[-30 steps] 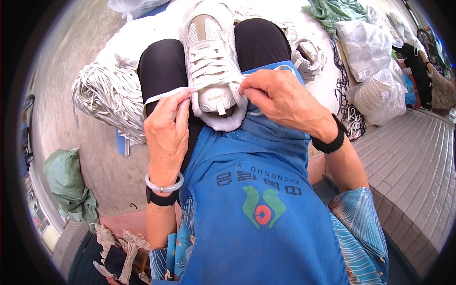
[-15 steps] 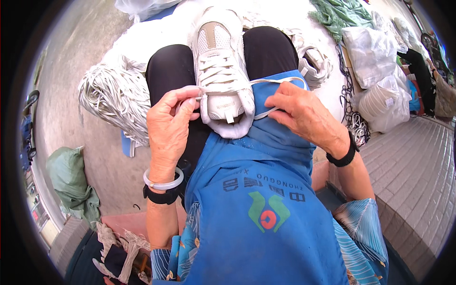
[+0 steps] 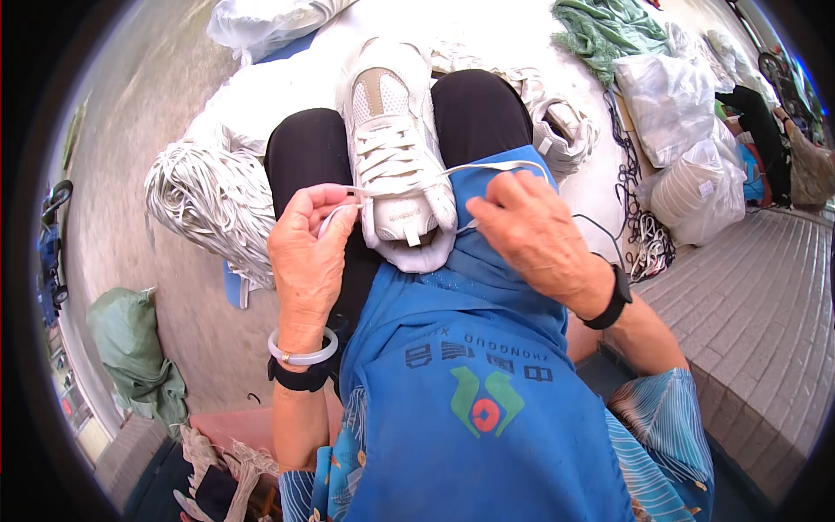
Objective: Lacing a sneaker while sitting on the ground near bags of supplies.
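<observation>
A white and beige sneaker (image 3: 402, 165) rests between my knees, its opening toward me and its toe pointing away. White shoelace (image 3: 390, 150) criss-crosses its front. To the left of the collar, my left hand (image 3: 311, 252) pinches a lace end between thumb and fingers. On the right side, my right hand (image 3: 548, 244) is closed with its fingers curled round the other lace, whose loop (image 3: 496, 165) arches from the eyelets to behind the knuckles. A short piece of that lace shows below the fingertips, beside the collar. The right fingertips are partly hidden.
A thick bundle of white laces (image 3: 213, 196) lies left of my knee. Another sneaker (image 3: 564, 135) sits beyond my right knee. Plastic bags (image 3: 665, 104), dark cords (image 3: 628, 174) and green netting (image 3: 609, 35) are at the right. A green sack (image 3: 130, 344) stands at the left.
My right hand has shifted left toward the shoe collar and turned its back upward, lace still in it. My left hand keeps its pinch. The whole scene sits slightly lower in view.
</observation>
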A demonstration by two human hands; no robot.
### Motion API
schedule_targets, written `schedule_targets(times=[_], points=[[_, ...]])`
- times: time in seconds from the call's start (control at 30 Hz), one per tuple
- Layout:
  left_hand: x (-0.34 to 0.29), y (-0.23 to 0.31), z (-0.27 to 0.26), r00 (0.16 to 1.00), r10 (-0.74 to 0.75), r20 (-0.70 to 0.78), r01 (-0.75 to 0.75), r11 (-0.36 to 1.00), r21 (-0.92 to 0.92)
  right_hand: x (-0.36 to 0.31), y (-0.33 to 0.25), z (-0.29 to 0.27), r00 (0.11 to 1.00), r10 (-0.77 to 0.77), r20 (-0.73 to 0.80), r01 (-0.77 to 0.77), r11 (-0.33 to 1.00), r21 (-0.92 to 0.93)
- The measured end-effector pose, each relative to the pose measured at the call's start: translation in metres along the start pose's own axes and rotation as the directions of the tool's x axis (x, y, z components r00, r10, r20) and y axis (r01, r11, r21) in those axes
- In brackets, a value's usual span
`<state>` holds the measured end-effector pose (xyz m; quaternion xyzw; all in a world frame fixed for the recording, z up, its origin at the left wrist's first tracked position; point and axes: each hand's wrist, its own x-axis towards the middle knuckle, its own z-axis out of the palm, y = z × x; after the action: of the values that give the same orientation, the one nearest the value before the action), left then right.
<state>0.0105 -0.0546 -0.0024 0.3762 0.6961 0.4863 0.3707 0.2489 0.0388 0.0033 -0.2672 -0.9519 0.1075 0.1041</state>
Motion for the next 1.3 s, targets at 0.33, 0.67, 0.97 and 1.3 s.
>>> schedule_targets(times=[0.33, 0.67, 0.97, 1.3], points=[[-0.009, -0.005, 0.004, 1.000, 0.016, -0.015, -0.013, 0.987, 0.159, 0.007, 0.003, 0.001, 0.977, 0.165, -0.132, -0.089, 0.888, 0.452], [-0.024, 0.004, 0.009, 0.917, 0.399, 0.018, -0.324, 0.717, 0.617, 0.009, 0.010, 0.009, 0.992, 0.124, -0.020, -0.101, 0.882, 0.461], [-0.012, -0.007, 0.007, 0.981, 0.196, -0.008, -0.182, 0.926, 0.332, 0.031, 0.000, 0.009, 0.968, 0.232, -0.095, -0.134, 0.798, 0.587], [-0.012, 0.008, 0.009, 0.864, 0.446, 0.236, -0.491, 0.638, 0.593, 0.048, 0.003, 0.009, 0.953, 0.300, -0.031, -0.192, 0.682, 0.705]])
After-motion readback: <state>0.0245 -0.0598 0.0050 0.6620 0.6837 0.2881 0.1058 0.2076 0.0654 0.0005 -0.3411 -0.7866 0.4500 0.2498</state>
